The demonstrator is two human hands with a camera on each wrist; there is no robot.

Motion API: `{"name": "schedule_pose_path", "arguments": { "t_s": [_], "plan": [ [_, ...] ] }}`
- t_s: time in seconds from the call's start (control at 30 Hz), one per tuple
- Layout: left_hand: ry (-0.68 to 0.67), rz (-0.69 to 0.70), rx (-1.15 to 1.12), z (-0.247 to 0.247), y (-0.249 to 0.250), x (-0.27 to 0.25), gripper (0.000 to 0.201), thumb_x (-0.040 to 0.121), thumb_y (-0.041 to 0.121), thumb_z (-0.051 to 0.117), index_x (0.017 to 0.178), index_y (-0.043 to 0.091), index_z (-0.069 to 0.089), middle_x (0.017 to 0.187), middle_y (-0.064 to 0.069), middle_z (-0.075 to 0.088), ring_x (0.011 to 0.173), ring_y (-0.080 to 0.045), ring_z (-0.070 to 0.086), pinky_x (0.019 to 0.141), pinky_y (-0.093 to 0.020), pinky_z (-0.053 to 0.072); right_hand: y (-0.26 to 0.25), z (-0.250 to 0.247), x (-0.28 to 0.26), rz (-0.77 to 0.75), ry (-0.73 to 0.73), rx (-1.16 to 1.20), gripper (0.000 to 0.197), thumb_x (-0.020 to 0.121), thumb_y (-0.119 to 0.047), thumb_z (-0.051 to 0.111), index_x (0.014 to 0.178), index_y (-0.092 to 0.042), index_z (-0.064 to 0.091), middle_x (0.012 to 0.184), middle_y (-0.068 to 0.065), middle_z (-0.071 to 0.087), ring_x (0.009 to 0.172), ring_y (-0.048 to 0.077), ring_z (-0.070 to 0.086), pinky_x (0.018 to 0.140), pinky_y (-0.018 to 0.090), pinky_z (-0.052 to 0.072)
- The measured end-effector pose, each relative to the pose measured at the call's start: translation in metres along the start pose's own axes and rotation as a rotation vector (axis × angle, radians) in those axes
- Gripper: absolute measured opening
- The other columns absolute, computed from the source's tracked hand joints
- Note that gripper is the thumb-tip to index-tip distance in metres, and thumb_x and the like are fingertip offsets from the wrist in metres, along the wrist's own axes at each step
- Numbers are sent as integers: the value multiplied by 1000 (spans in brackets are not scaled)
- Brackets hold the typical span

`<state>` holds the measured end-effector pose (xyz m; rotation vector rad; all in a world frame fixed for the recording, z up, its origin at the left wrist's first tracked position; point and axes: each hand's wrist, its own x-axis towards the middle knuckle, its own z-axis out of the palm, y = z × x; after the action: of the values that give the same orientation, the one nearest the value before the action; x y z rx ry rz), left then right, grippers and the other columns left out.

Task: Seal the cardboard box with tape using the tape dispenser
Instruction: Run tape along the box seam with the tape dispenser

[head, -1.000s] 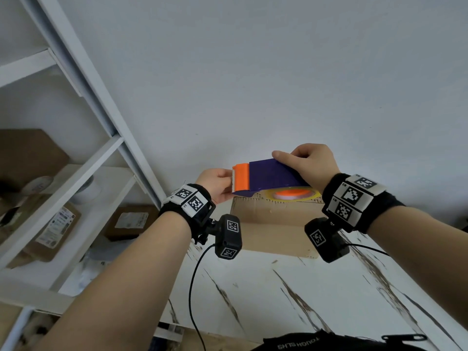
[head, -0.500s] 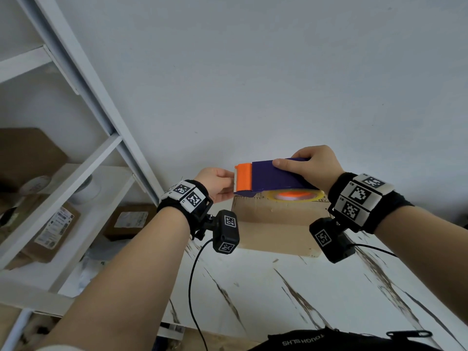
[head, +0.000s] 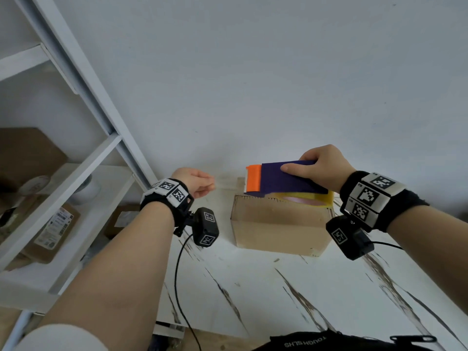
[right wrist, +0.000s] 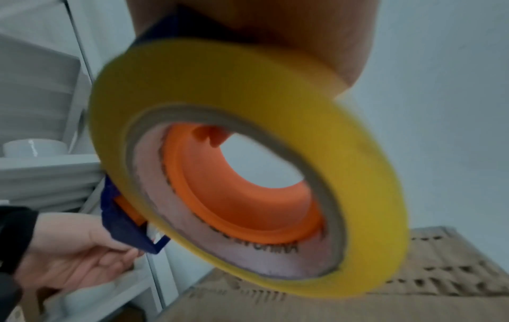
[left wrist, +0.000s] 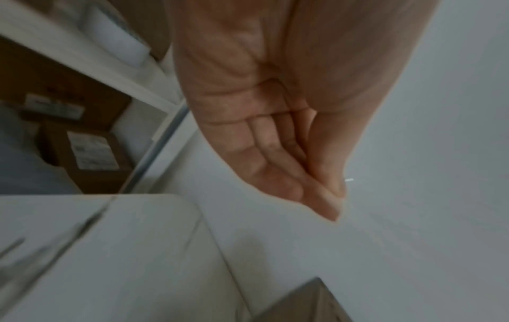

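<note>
A brown cardboard box (head: 276, 224) stands on the white table (head: 253, 295) near the wall. My right hand (head: 321, 168) grips the purple tape dispenser (head: 283, 179) with its orange head (head: 253, 179), holding it flat just above the box top. Its yellow tape roll (right wrist: 248, 163) with an orange hub hangs over the box (right wrist: 371, 289). My left hand (head: 202, 184) is left of the box and pinches the free end of a clear tape strip (head: 228, 182) that runs to the dispenser's head. In the left wrist view the fingertips (left wrist: 327, 196) press together.
A white shelf unit (head: 83, 173) stands at the left, holding labelled cardboard parcels (head: 50, 231) and a tape roll (head: 35, 183). The grey wall rises right behind the box. A black cable (head: 177, 274) hangs from my left wrist over the table.
My hands have moved apart: the left hand pulled leftward with the tape end, and the right hand carried the dispenser rightward over the box. A clear strip now spans the gap.
</note>
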<state>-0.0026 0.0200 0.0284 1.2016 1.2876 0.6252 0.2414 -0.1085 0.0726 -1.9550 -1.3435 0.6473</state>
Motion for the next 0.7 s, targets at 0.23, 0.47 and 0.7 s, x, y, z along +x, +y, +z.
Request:
{"name": "schedule_pose_path", "arguments": {
  "t_s": [0.23, 0.47, 0.7],
  "plan": [
    [52, -11, 50, 7, -21, 13, 18, 88, -3, 58, 74, 8, 56, 72, -7, 60, 38, 1, 61, 47, -11, 51, 6, 3, 7, 42, -46, -140, 41, 76, -48, 70, 74, -7, 71, 67, 4, 61, 65, 17, 55, 56, 25, 42],
    [32, -59, 65, 10, -34, 21, 14, 83, 2, 67, 74, 9, 58, 72, -6, 61, 64, -10, 60, 48, -9, 50, 2, 9, 16, 63, -50, -224, 43, 81, -49, 64, 83, -8, 74, 83, 6, 67, 80, 20, 57, 71, 30, 46],
    [47, -92, 154, 13, -48, 31, 17, 76, 8, 75, 74, 12, 58, 71, -5, 61, 67, -14, 58, 72, -25, 53, 0, 20, 17, 79, 3, -297, 34, 79, -55, 61, 79, -21, 67, 88, -2, 64, 89, 20, 58, 85, 38, 51]
  ]
}}
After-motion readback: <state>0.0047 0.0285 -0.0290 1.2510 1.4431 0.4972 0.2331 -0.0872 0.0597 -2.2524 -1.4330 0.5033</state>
